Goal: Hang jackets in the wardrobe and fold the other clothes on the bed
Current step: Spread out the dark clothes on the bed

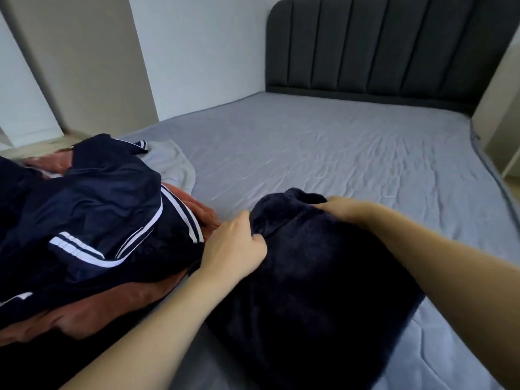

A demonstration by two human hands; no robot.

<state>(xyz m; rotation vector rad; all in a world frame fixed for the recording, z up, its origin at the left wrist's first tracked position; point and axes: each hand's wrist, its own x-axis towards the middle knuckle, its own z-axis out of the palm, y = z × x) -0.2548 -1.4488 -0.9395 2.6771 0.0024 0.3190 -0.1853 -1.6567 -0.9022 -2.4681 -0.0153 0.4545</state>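
Now we hold the dark fleece garment [304, 277] near the bed's [337, 153] front edge — left hand [236, 249] pinching its far end, right hand [346, 211] gripping beside it — its length running back toward us.

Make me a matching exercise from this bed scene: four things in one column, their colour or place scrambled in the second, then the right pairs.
Things:
1. fleece garment
2. striped jacket
3. headboard
4. rust-orange garment

Descriptions:
A. dark grey, padded, upright at the far end of the bed
B. lies under the navy jacket in the pile
C. very dark, gripped by both the left hand and the right hand
D. shiny navy with white stripes, on top of the pile

Pairs: 1-C, 2-D, 3-A, 4-B
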